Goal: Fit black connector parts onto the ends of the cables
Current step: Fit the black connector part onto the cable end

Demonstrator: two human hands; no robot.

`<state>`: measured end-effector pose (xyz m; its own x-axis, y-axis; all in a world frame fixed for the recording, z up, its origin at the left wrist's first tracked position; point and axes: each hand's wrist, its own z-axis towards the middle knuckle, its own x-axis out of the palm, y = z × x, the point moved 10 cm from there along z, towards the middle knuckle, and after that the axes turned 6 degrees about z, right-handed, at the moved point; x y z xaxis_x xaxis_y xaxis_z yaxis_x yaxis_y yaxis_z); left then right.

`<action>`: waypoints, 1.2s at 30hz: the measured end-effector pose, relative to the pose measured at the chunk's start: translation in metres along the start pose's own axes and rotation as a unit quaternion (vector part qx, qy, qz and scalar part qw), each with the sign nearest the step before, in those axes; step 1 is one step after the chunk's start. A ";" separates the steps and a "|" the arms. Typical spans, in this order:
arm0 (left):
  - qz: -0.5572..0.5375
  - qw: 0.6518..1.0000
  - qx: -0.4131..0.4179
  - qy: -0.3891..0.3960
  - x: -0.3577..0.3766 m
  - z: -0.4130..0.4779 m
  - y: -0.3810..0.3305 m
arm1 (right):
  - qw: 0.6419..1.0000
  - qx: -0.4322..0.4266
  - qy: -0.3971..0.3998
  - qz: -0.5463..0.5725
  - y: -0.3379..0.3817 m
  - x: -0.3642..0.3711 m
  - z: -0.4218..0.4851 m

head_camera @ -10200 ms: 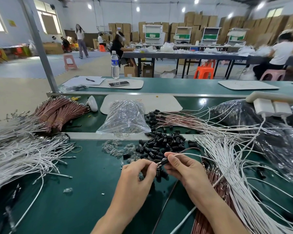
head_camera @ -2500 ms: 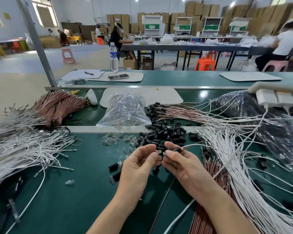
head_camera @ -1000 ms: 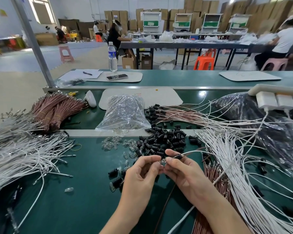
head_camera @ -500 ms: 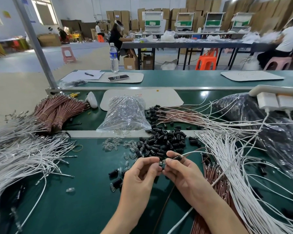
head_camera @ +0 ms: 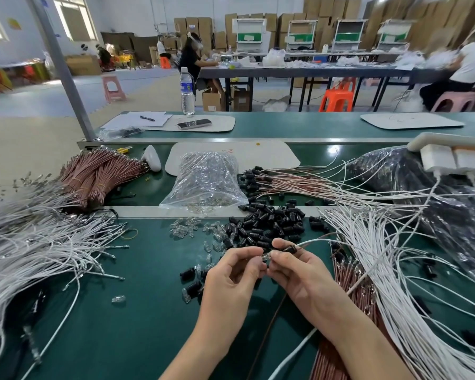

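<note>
A worker's left hand [head_camera: 231,272] and right hand [head_camera: 299,272] meet above the middle of the green bench [head_camera: 137,325]. The right pinches a black connector [head_camera: 290,248] on the end of a cable [head_camera: 313,240], and the left pinches what looks like a small clear piece [head_camera: 266,256] at its tip. The likeliest slip is a crooked push, which could bend the cable's metal end or leave the connector half seated. A loosened pinch would drop the part among the loose connectors [head_camera: 269,223] heaped just beyond the fingers. The cable trails right and toward the near edge, beside a spread of white cables [head_camera: 381,256] where it could snag. Room is tight on that side and ahead. Bare bench lies left of the hands toward the near edge, before more white cables [head_camera: 39,242] fan in from the left edge. A clear bag [head_camera: 206,179] sits farther back.
</note>
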<state>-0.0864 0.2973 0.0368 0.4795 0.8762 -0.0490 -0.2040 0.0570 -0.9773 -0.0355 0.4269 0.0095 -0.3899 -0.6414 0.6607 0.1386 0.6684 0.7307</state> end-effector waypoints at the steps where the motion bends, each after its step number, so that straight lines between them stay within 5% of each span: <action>1: 0.000 1.000 0.000 -0.001 0.000 0.000 0.000 | 1.000 0.000 0.001 0.001 0.000 0.000 0.000; 36: 0.084 0.993 0.082 -0.006 -0.005 0.001 -0.012 | 0.999 0.017 0.019 0.027 -0.003 0.003 0.000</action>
<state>-0.0868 0.2928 0.0492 0.4172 0.8853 -0.2055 -0.4164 -0.0148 -0.9091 -0.0371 0.4225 0.0091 -0.3483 -0.6179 0.7049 0.1276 0.7137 0.6887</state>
